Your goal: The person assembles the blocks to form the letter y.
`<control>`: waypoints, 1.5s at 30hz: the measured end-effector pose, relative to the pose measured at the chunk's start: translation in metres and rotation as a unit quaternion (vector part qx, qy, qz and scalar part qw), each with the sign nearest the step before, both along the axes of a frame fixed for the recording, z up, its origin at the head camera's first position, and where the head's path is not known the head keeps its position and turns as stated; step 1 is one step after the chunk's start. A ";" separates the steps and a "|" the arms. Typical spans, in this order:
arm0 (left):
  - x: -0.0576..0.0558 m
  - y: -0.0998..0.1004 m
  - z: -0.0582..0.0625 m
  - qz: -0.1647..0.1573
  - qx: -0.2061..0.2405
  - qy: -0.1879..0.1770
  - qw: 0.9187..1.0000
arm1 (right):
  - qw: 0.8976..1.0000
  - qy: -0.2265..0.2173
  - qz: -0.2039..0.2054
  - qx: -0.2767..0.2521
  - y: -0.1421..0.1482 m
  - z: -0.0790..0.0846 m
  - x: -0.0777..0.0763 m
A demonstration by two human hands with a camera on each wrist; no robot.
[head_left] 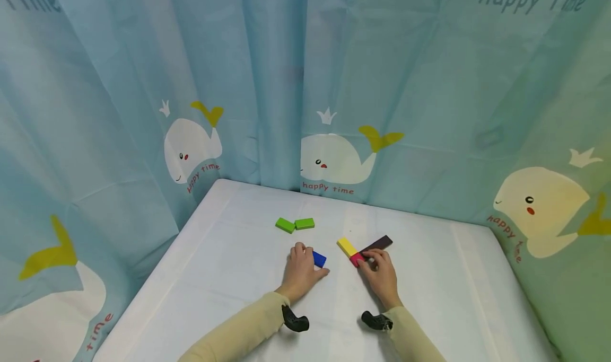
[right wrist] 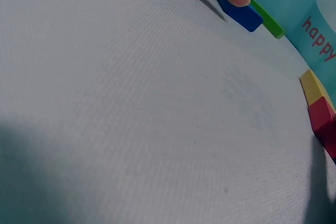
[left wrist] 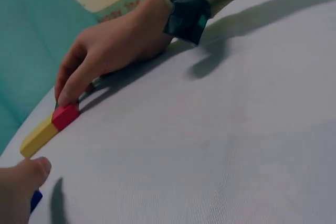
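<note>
My left hand [head_left: 299, 272] curls over one end of a blue block [head_left: 320, 259] on the table, its thumb along the near side. Part of this block is hidden by the fingers. With thumb and fingers, my right hand [head_left: 383, 278] pinches a red block [left wrist: 65, 116], whose far part the hand covers. End to end with the red block lies a yellow block [head_left: 347, 246]. A dark, nearly black block or pair of blocks [head_left: 379, 244] slants away from the red one, forming an angle with the yellow.
Two green blocks [head_left: 285, 224] lie farther back, their near ends almost touching. The white table [head_left: 429, 309] meets a blue whale-print curtain [head_left: 267, 113] behind and at the sides. Black straps [head_left: 377, 321] hang from both wrists.
</note>
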State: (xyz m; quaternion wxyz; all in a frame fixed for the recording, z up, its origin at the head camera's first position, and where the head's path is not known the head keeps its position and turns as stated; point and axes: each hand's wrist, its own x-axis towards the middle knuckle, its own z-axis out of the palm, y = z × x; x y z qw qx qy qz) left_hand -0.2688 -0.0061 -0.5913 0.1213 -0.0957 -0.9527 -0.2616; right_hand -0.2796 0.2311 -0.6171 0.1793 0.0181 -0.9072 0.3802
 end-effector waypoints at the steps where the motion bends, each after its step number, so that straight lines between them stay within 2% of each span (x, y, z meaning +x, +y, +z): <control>1: 0.001 0.003 0.000 0.004 -0.019 0.000 1.000 | 1.000 0.000 -0.001 0.000 0.000 0.000 0.000; 3: 0.000 0.007 0.000 0.009 -0.042 0.002 0.999 | 1.000 -0.002 -0.004 0.002 0.001 -0.001 0.000; 6: -0.003 0.013 -0.001 0.017 -0.040 -0.002 0.999 | 1.000 -0.004 -0.005 0.005 0.001 -0.002 0.000; 8: -0.006 0.015 -0.001 0.016 -0.009 0.000 1.000 | 1.000 -0.005 -0.005 0.005 0.001 -0.002 0.000; 13: -0.018 0.018 -0.001 -0.017 0.086 0.014 0.996 | 1.000 0.001 -0.002 0.002 0.000 -0.001 0.000; 15: -0.023 0.018 -0.002 -0.028 0.102 0.012 0.994 | 1.000 0.002 0.001 0.000 -0.001 0.000 0.001; 20: -0.032 0.020 -0.002 -0.039 0.095 0.000 0.995 | 1.000 0.000 0.000 -0.003 0.001 0.001 0.003; 24: -0.038 0.023 0.003 -0.015 0.071 0.017 0.997 | 1.000 -0.004 0.000 -0.005 0.000 0.002 0.003; 28: -0.044 0.026 0.011 0.005 0.084 -0.007 0.996 | 1.000 -0.008 0.001 -0.007 -0.001 0.002 0.002; 31: -0.052 0.029 0.011 -0.003 0.103 -0.041 0.994 | 1.000 -0.008 -0.001 -0.003 -0.001 0.002 0.002; 37: -0.075 0.031 0.011 -0.023 0.134 -0.069 0.988 | 1.000 -0.007 0.000 -0.005 0.000 0.004 0.002; 41: -0.086 0.030 0.016 -0.027 0.173 -0.071 0.982 | 1.000 -0.005 0.004 -0.006 0.000 0.004 0.002; 45: -0.089 0.029 0.015 -0.033 0.167 -0.066 0.983 | 1.000 -0.008 0.003 -0.010 0.000 0.003 0.003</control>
